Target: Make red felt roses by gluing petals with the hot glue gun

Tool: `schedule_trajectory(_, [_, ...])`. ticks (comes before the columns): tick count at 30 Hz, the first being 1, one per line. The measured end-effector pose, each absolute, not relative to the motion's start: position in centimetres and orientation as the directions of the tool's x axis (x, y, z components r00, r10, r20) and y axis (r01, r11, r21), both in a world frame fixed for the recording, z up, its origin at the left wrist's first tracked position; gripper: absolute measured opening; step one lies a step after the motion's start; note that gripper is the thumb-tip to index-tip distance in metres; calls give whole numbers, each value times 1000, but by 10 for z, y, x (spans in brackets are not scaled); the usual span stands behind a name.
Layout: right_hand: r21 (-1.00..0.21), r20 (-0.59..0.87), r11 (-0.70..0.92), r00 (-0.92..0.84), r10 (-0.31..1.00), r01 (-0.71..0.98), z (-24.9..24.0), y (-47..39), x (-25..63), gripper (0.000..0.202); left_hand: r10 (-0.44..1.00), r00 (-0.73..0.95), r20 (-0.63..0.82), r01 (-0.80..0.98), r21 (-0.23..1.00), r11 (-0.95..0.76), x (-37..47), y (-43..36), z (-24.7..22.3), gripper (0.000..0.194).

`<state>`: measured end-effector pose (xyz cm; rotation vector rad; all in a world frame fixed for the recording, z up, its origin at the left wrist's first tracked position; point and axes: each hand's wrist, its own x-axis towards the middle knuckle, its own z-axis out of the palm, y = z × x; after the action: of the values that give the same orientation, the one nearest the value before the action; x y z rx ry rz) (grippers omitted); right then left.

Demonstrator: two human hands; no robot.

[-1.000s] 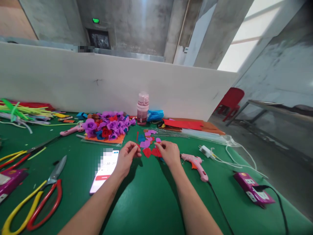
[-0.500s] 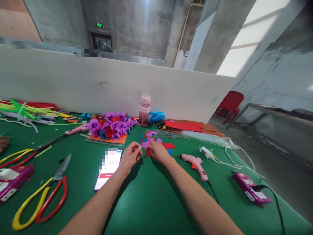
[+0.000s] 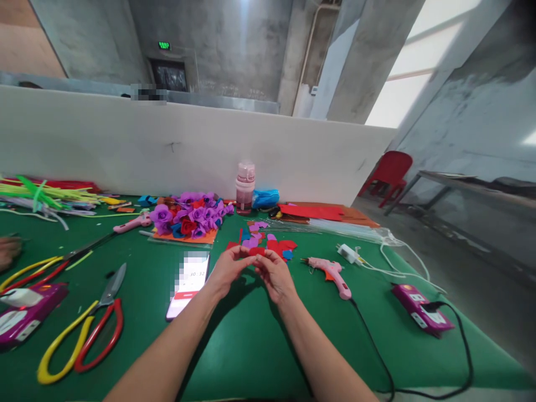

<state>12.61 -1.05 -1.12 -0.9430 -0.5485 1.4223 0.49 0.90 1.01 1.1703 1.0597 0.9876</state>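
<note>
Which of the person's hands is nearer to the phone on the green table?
The left. The left hand is just to the right of the phone; the right hand is farther right, past the left.

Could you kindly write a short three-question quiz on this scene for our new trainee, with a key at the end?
1. What do the left hand and right hand hold between them? (A) scissors (B) a small red piece (C) a pen
2. True or false: the phone lies to the left of the glue gun.
3. Fill in the blank: the pink bottle stands just right of a heap of mostly purple ____.

Key: 1. B; 2. true; 3. flowers
</note>
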Motion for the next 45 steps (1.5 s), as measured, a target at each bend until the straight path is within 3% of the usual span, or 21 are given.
schedule_trajectory(5, [-912,-163,-100,127,978,-399,-13,-21,131,28,974,206,-95,-64,992,110,2,9,11,28])
schedule_trajectory(10, [-965,-151,-133,63,987,-226,-11,-25,139,28,914,385,-129,79,991,107,0,8,12,24])
schedule_trajectory(15, [-984,-152,-144,73,986,-106,-11,-40,139,32,917,387,-96,190,982,23,2,5,15,23])
schedule_trajectory(19, [-976,2,-45,214,977,213,-2,-67,181,31,868,474,-146,297,955,-2,-3,4,18,22])
schedule_trajectory(21, [-905,117,-52,365,924,421,1,-80,219,31,813,547,-200,311,950,24,-4,3,18,23])
schedule_trajectory(24, [-706,233,-197,486,842,681,0,-90,278,30,744,615,-262,337,940,53,-1,2,13,23])
schedule_trajectory(28, [-466,2,-402,455,890,789,-8,-81,323,27,756,606,-248,427,903,-47,5,2,2,18])
schedule_trajectory(32, [-295,-148,-412,385,911,862,-16,-62,330,16,814,539,-217,507,856,-107,7,3,-4,13])
schedule_trajectory(34, [-270,-165,-401,369,915,875,-19,-56,331,11,836,507,-209,540,833,-119,7,4,-5,12])
schedule_trajectory(36, [-323,-160,-393,360,919,861,-21,-56,332,9,847,488,-212,566,815,-123,7,4,-6,12])
schedule_trajectory(38, [-476,-177,-408,369,912,779,-19,-62,331,10,850,483,-209,579,805,-131,7,4,-7,11])
schedule_trajectory(42, [-852,-274,-377,304,912,363,-9,-87,315,22,847,489,-207,589,795,-146,8,4,-11,8])
schedule_trajectory(45, [-969,-123,-179,298,946,168,3,-109,294,47,847,486,-214,596,790,-142,9,5,-14,7])
